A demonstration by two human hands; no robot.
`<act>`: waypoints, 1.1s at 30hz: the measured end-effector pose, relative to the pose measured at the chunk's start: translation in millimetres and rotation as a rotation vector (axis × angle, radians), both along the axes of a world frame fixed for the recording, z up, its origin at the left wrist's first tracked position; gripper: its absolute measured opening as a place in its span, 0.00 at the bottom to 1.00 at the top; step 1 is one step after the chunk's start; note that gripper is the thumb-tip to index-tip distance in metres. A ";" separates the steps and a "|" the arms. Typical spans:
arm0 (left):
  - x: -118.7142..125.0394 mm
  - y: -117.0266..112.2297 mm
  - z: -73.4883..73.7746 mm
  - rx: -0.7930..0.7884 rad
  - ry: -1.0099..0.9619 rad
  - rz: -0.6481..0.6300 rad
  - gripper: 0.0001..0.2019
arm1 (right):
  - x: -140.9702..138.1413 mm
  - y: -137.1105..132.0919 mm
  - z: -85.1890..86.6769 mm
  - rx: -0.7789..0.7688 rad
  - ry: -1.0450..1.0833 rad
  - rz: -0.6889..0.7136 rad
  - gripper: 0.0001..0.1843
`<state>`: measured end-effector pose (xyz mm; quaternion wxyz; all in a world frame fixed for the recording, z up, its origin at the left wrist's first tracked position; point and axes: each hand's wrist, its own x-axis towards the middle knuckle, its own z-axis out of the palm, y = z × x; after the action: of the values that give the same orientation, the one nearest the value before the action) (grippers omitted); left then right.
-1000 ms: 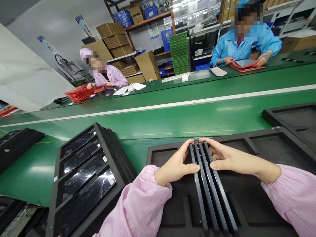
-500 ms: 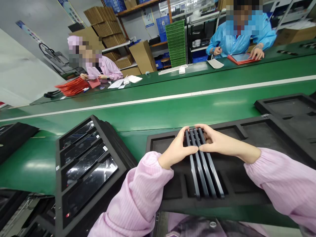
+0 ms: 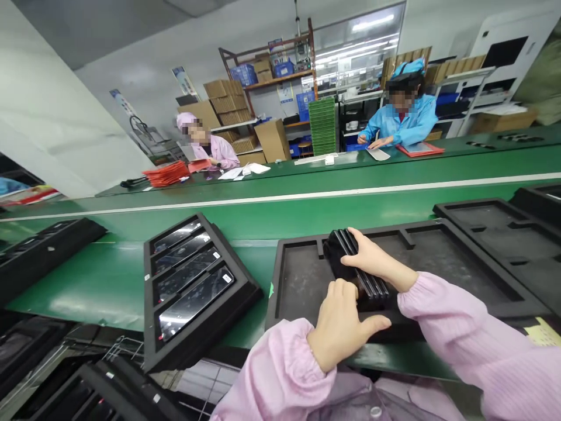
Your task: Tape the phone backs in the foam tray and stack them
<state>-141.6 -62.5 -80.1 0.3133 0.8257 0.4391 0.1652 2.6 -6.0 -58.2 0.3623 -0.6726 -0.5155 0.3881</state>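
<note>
Right hand (image 3: pixel 373 257) clamps dark slabs (image 3: pixel 370 285), left hand (image 3: pixel 337 321) spreads open beside their near edge, bare tray (image 3: pixel 302 280) either side.

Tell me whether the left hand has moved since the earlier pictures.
Yes: the left hand has moved toward the wearer, farther from the white stripe on the green table.

Right hand (image 3: pixel 377 258): most fingers hidden behind slim black devices (image 3: pixel 367 279). Left hand (image 3: pixel 340 324): fingertips out of sight. Print on white label (image 3: pixel 227 278) too small to read. Yellow note (image 3: pixel 544 332) cut by right edge, black foam tray (image 3: pixel 65 247) by left.
</note>
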 end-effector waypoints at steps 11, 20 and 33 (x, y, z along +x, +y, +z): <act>8.1 -20.9 8.6 -1.035 -1.319 0.091 0.25 | -3.2 -77.1 -1.5 0.431 0.441 0.091 0.41; -6.1 -64.6 7.4 -1.249 -1.155 -0.005 0.27 | 36.1 -123.8 -1.5 0.534 -0.119 0.062 0.27; -4.3 -69.2 10.0 -1.395 -1.024 0.000 0.28 | 46.4 -162.5 31.6 0.791 -0.666 0.776 0.17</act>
<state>-145.9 -131.8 -70.2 0.9077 0.2686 0.2452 0.2095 49.0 -168.5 -26.6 0.2369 -0.3375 -0.9101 0.0423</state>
